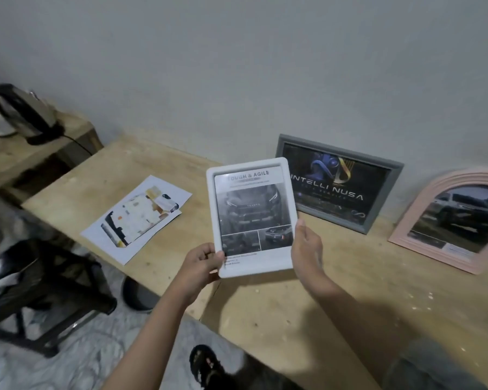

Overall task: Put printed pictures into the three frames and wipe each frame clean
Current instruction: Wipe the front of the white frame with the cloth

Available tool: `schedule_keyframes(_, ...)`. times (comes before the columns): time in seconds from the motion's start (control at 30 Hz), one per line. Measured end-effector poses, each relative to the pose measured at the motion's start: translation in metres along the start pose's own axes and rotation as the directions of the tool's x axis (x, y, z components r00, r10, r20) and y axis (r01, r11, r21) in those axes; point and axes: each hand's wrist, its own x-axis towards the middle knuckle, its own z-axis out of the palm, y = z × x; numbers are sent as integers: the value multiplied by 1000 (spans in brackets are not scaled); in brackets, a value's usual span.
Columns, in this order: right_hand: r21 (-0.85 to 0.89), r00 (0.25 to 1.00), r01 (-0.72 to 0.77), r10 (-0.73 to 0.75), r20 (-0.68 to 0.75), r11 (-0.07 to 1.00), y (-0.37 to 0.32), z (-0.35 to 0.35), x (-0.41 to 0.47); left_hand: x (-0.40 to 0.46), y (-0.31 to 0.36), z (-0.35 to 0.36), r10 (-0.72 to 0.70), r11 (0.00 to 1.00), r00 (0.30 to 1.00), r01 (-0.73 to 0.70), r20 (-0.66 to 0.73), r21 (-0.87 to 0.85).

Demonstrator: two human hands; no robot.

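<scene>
I hold the white frame (250,216) upright above the middle of the wooden surface (307,311), a grey car print headed "TOUGH & AGILE" already behind its glass. My left hand (202,263) pinches the frame's near left corner, thumb on the front and fingers curled behind; my right hand (306,247) rests against its right edge with the thumb up along the side, the fingers hidden behind the frame, so I cannot tell how far they curl. At the far side of the surface a grey frame (338,182) with a dark "INTELLI NUSA" print leans on the wall (237,66), and to its right an arched pink frame (448,220) with a car picture leans back as well. Loose printed sheets (137,218) lie flat to the left. A kettle (20,114) stands on a lower shelf at far left.
</scene>
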Motion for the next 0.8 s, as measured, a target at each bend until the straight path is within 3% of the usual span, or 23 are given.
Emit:
schedule_keyframes(0.1, -38, 999, -9, 10, 32, 999, 4, 27, 9, 2, 5, -16, -12, 1000, 999, 11, -40, -13)
schedule_keyframes(0.23, -168, 994, -48, 64, 90, 985, 15, 79, 22, 22, 18, -48, 7, 998, 980, -19, -198, -56)
schedule_keyframes(0.4, -184, 985, -87, 113, 133, 979, 11, 157, 54, 79, 32, -108, 41, 999, 943, -44, -332, -2)
schedule_keyframes(0.5, -204, 988, -11, 41, 146, 979, -5, 188, 81, 110, 45, -138, 63, 998, 915, -51, -399, 40)
schedule_keyframes(0.57, -306, 984, 97, -45, 173, 947, -10, 205, 111, 135, 52, -164, 53, 998, 899, -33, -435, 52)
schedule_keyframes(0.63, -495, 972, 214, -134, 193, 842, -5, 215, 144, 155, 59, -184, 50, 998, 887, -33, -460, 46)
schedule_keyframes(0.73, -809, 956, 281, -82, 280, 515, 4, 229, 191, 180, 64, -209, 38, 999, 886, -19, -463, 45)
schedule_keyframes(0.8, -886, 944, 326, -57, 326, 330, 3, 233, 209, 192, 65, -217, 30, 999, 896, -17, -443, 33)
